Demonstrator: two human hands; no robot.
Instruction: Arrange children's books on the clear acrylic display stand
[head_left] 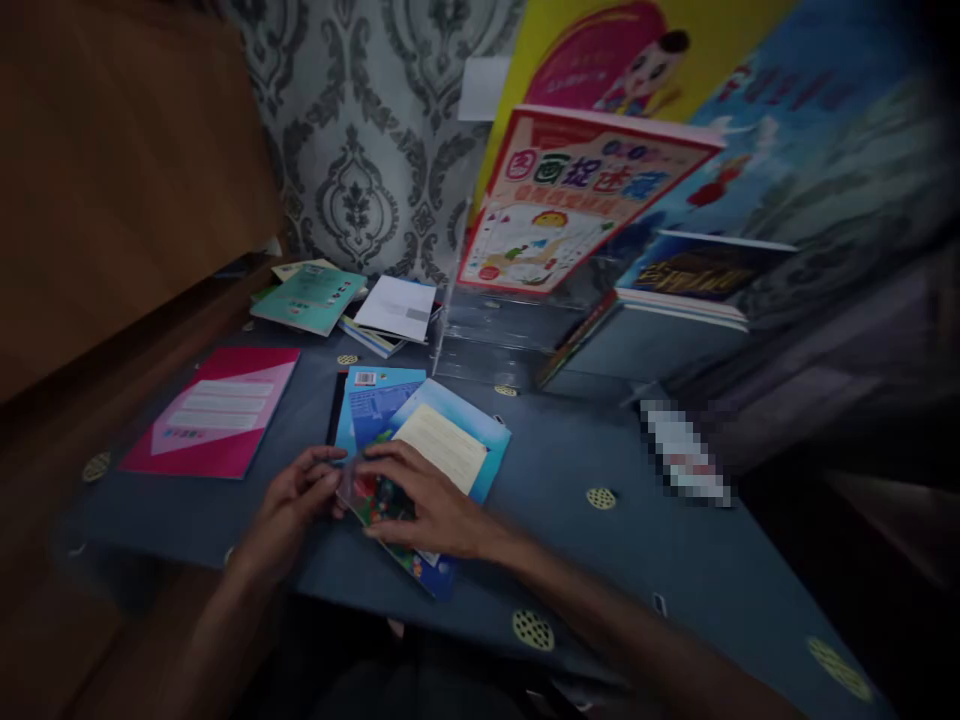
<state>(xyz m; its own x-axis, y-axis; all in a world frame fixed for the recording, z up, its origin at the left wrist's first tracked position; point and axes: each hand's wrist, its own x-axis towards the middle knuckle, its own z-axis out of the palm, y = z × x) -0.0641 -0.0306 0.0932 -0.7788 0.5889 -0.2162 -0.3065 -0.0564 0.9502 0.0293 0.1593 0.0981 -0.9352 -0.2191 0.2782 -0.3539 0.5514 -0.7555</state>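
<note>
My left hand [304,495] is at the near left of a pile of books, its thumb and fingers curled together by the corner of a dark, colourful booklet [409,558]. What lies between those fingertips is too dim to make out. My right hand [431,510] reaches over the same booklet, thumb and fingers spanning its left end and gripping it. Beneath and behind are a blue book with a cream panel [442,445] and a light-blue book with a barcode [394,378], overlapping at angles.
A pink book [217,410] lies at the left. Stacked books, a green one [311,300] and a white one [397,305], sit near the wall. A clear stand [487,345] holds a red-bordered book [559,215]; a dark-covered book [690,270] is to its right. The patterned tablecloth [570,550] reaches the front edge.
</note>
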